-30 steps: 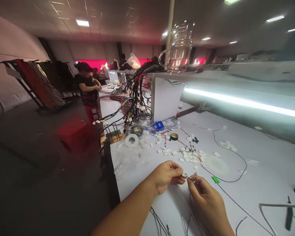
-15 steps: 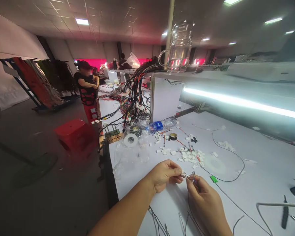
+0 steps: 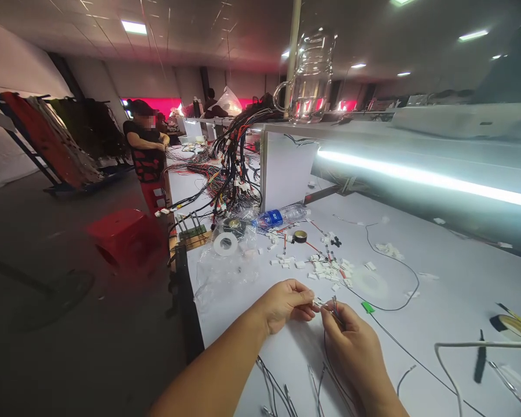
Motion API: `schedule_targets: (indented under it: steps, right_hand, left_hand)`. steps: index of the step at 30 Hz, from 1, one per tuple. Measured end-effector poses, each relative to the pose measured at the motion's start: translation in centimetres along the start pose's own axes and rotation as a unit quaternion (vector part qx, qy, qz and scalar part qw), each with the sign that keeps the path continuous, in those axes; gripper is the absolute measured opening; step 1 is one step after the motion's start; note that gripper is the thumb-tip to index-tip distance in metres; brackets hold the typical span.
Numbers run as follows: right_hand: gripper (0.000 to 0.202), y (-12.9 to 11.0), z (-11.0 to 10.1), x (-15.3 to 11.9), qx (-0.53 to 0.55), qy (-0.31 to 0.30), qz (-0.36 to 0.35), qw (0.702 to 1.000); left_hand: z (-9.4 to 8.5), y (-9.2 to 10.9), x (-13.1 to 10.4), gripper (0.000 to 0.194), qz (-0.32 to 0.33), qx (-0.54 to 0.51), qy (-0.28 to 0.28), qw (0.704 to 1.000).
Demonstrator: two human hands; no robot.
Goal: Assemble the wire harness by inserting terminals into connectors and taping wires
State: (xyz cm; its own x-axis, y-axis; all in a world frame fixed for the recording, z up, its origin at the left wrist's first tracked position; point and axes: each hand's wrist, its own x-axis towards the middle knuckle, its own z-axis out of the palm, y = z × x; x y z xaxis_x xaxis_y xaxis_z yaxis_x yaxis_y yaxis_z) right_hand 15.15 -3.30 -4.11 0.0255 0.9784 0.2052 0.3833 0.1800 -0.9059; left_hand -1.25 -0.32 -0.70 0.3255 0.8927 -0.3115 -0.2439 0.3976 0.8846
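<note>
My left hand pinches a small white connector between thumb and fingertips, above the white table. Close on its right, my right hand is closed on thin wires, their ends at the connector. Whether a wire end sits inside it is too small to tell. Dark wires trail down from my right hand toward the near edge. Beyond both hands lies a pile of white connectors. More loose wires with metal ends lie below my left hand.
A roll of tape, a plastic bottle and a clear bag lie farther back. A green tag is right of my hands. A person stands at the far left bench, near a red stool.
The view has turned slightly, so the scene sits a little farther left and higher. Both hands keep their holds, with the fingertips still close together.
</note>
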Motion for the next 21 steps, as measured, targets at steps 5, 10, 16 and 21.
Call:
schedule_targets:
  steps: [5, 10, 16, 21]
  right_hand:
    - [0.028, -0.17, -0.03, -0.08, -0.014, 0.016, 0.019, 1.000]
    - [0.026, -0.12, 0.10, -0.12, -0.021, 0.015, 0.012, 1.000]
    - [0.025, 0.25, 0.20, 0.01, -0.038, 0.000, 0.002, 0.999]
    - [0.025, -0.01, 0.12, 0.08, -0.040, 0.006, -0.008, 0.999]
  left_hand:
    - [-0.03, -0.01, -0.02, 0.041, -0.006, 0.002, -0.008, 1.000]
    - [0.16, -0.20, 0.18, 0.042, -0.012, -0.033, -0.018, 0.999]
    - [0.34, -0.57, 0.44, 0.039, -0.006, -0.015, 0.012, 1.000]
    - [0.45, -0.48, 0.27, 0.040, 0.007, 0.008, 0.019, 1.000]
